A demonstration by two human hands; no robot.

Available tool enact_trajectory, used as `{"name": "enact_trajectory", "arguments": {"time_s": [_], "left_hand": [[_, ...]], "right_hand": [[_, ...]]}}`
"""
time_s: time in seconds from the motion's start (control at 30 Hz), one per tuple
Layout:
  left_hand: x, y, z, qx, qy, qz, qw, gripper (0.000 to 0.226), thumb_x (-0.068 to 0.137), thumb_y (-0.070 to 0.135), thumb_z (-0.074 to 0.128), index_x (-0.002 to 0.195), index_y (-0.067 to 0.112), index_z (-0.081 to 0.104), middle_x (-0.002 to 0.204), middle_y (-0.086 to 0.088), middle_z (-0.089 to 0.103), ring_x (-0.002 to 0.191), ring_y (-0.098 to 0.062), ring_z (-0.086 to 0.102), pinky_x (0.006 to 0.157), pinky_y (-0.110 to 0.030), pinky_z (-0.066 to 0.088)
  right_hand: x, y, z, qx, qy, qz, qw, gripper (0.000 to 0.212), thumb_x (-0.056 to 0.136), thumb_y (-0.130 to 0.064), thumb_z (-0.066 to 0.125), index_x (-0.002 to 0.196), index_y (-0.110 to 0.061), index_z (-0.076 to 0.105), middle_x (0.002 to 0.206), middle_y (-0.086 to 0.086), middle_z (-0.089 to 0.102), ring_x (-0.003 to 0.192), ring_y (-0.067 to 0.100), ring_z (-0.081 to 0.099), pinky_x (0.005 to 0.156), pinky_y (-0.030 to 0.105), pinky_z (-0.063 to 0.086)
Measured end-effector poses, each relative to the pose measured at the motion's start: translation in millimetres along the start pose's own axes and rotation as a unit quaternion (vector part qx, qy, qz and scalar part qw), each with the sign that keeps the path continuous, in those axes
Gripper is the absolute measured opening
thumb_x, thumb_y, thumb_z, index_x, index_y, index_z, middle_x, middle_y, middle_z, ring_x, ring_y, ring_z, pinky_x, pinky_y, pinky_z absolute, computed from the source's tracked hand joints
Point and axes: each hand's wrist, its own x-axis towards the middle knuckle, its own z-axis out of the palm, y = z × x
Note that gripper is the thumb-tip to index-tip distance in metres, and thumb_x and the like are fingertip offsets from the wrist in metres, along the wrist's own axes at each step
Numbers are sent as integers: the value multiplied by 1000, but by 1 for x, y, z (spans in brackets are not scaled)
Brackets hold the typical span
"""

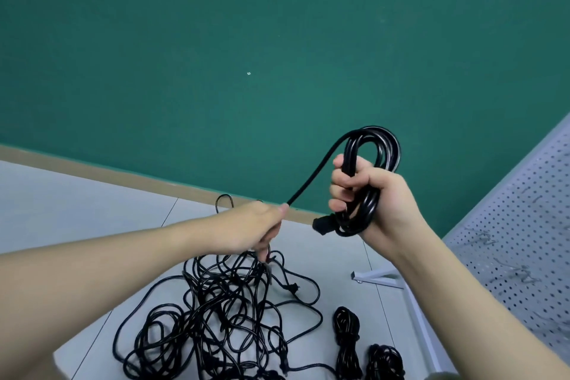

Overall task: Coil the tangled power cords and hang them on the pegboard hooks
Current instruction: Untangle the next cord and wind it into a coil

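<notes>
Gripping a glossy black coiled power cord (pixel 370 170), the right hand (pixel 367 191) curls its fingers round the loops and holds them up before the green wall (pixel 216 40), a black plug end (pixel 322 224) poking out below the fist. One strand runs taut from the coil down to the left hand (pixel 256 228), which pinches it between thumb and fingers. Below, a tangled heap of black cords (pixel 222 311) lies on the grey floor (pixel 77 219), two bundled black cords (pixel 367 345) just beside it. A white perforated pegboard (pixel 518 241) stands at right.
</notes>
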Motion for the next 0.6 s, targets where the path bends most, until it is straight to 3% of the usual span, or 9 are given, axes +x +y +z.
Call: {"name": "enact_trajectory", "arguments": {"time_s": [0.07,0.1,0.17,0.27,0.37,0.5,0.6], "left_hand": [[-2,13,-2,-41,13,17,999,61,112,43,25,57,16,32,47,3,23,41,-20,38,61,-34,39],[-6,17,-3,-54,10,25,998,61,112,42,28,56,16,29,51,1,19,43,-20,24,53,-31,29],[-13,25,-4,-57,-13,39,997,62,111,43,30,56,16,27,56,-3,16,51,-20,13,50,-30,16],[-20,33,0,-52,-43,51,996,66,111,40,32,49,18,28,53,-2,17,49,-18,13,47,-28,14],[-24,35,6,-26,-74,50,996,66,111,43,31,49,19,29,52,-2,18,47,-17,16,47,-29,16],[-28,35,17,-10,-103,42,994,67,111,47,31,49,22,31,50,1,21,44,-18,20,48,-31,17],[-29,36,27,2,-94,42,995,68,111,46,30,47,21,33,45,3,25,41,-18,25,48,-28,21]], "right_hand": [[1,-2,-6,-4,44,-18,999,30,84,3,39,106,-6,57,74,3,40,60,16,27,52,24,31],[2,-3,-10,-12,55,-17,998,29,87,1,41,109,-6,59,75,4,42,60,15,28,53,25,30],[2,-2,-14,-49,62,0,997,31,84,-6,51,114,-5,60,77,5,45,59,15,30,54,26,29],[1,5,-13,-104,50,19,993,48,71,-11,61,118,-2,60,79,5,51,58,15,32,55,28,27],[-1,8,-10,-111,17,6,994,35,74,-13,60,107,0,64,82,6,57,59,16,38,56,29,27],[-3,10,-6,-200,17,-1,980,8,75,-17,65,82,-15,68,94,11,63,62,19,42,57,29,34],[-1,10,0,-155,-15,21,988,9,80,-17,62,87,-14,57,74,10,56,70,23,50,65,30,40]]}}
